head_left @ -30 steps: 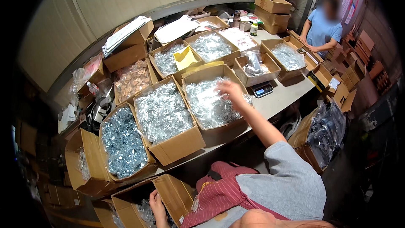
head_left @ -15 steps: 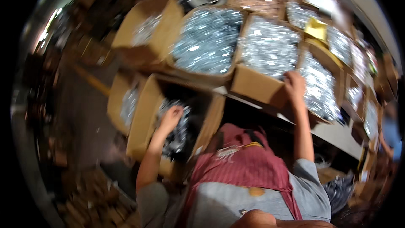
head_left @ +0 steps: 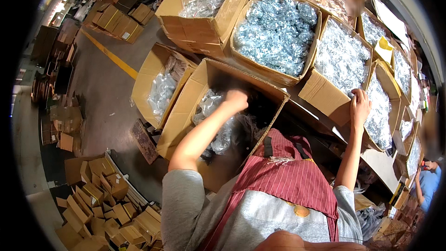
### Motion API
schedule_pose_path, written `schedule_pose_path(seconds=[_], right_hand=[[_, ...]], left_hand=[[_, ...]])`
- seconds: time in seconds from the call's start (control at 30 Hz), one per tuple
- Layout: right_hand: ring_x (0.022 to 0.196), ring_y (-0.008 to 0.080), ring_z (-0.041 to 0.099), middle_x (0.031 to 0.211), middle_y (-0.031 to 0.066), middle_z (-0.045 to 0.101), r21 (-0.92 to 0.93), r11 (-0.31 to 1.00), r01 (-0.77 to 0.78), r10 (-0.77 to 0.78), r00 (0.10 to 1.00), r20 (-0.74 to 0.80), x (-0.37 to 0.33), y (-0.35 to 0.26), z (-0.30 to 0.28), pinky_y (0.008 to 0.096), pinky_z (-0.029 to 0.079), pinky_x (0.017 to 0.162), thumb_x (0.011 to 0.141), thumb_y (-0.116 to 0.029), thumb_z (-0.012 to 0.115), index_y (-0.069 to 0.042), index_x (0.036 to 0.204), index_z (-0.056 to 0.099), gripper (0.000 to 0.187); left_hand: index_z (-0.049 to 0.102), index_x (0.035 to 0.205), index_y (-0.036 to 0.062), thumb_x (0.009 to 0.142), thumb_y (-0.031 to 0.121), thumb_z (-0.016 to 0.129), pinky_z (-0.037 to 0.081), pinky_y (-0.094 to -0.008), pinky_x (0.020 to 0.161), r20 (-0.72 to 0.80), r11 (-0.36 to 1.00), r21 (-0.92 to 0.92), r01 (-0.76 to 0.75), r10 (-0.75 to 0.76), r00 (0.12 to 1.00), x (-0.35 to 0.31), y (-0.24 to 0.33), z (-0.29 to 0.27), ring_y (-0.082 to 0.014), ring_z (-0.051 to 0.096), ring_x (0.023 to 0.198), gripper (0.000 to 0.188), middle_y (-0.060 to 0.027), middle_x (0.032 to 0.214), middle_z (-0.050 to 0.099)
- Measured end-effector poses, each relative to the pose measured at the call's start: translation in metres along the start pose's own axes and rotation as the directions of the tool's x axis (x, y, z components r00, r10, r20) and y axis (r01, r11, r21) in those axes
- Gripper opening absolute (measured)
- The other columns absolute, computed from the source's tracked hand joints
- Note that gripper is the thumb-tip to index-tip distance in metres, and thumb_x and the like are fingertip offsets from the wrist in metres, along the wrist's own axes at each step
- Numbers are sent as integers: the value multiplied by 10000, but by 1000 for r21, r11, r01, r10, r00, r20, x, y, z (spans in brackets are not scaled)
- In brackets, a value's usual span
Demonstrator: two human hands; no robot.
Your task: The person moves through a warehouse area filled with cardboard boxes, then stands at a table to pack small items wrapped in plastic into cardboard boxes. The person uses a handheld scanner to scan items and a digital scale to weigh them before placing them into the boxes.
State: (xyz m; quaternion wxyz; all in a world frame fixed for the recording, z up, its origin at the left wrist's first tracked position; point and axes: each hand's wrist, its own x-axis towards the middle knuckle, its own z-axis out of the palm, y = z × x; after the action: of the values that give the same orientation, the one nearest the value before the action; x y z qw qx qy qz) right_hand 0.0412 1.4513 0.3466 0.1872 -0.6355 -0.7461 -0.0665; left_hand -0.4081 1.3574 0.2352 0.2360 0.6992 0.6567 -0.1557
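Note:
My left hand (head_left: 236, 101) is curled closed inside a deep open cardboard box (head_left: 186, 107). Its fingers are partly hidden and blurred, so what they hold does not show. Below and beside it in that box lie clear plastic bags (head_left: 223, 132). My right hand (head_left: 360, 105) has its fingers drawn together at the near right corner of another carton (head_left: 327, 94). This carton is heaped with small clear plastic packets (head_left: 341, 58). Anything between those fingertips is too small to make out.
A carton of bluish packaged parts (head_left: 278, 32) stands at the far middle. Further left are a box with clear bags (head_left: 204, 2) and a smaller box (head_left: 160, 90). Flattened and empty cartons (head_left: 100, 204) pile up at lower left. A person in blue (head_left: 427, 183) is at far right.
My head view has shifted, so the boxes appear further right and sharper. My left hand has moved across the deep box, away from the bags it was over. My right hand stays by the carton's corner.

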Motion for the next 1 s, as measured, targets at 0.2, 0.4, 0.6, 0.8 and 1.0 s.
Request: schedule_pose_path(seconds=[0.2, 0.4, 0.6, 0.8, 1.0], right_hand=[[1021, 225, 592, 993, 17, 631, -8, 999, -32, 32, 999, -9, -3, -4, 6, 397, 384, 917, 876, -130, 549, -132, 972, 622, 121], [1010, 219, 607, 1014, 22, 657, 166, 982, -92, 102, 994, -51, -10, 0, 12, 394, 393, 916, 871, -83, 551, -128, 1007, 654, 176], [1062, 307, 593, 1098, 117, 659, 487, 784, 385, -324, 923, -208, -8, -124, -23, 407, 427, 962, 808, 62, 580, -42, 1039, 652, 264], [997, 329, 618, 1063, 122, 648, 825, 305, 477, -772, 630, -79, -9, -275, -42, 416, 499, 855, 794, 23, 586, -29, 1008, 636, 226], [981, 291, 623, 992, 119, 614, 571, 74, 817, -983, -38, 182, -40, -401, 64, 389, 480, 853, 793, -75, 603, -59, 1061, 633, 270]], left_hand=[[716, 1003, 41, 758, 185, 618, 542, -413, 822, -251, 991, 96, -94, 115, 961, 43, -8, 60, -323, 681, 960, 300, -165, 1021, 705], [676, 931, 0, 708, 166, 719, 527, -372, 755, -354, 750, -639, -168, -93, 931, -52, -49, 6, -262, 681, 822, 282, -152, 872, 707], [672, 1037, 5, 792, 82, 749, 493, -282, 814, -382, -72, -901, -428, -334, 862, -176, -43, -43, -134, 642, 868, 269, -45, 956, 699], [571, 1023, 3, 900, 86, 604, 433, -317, 601, -575, -229, -600, -767, -543, 612, -259, -14, -47, -126, 458, 568, 152, -22, 659, 463], [608, 939, 25, 951, 176, 621, 325, -228, 421, -47, -409, -674, -616, -807, 588, -293, 31, -24, -60, 396, 445, 152, 47, 575, 438]])
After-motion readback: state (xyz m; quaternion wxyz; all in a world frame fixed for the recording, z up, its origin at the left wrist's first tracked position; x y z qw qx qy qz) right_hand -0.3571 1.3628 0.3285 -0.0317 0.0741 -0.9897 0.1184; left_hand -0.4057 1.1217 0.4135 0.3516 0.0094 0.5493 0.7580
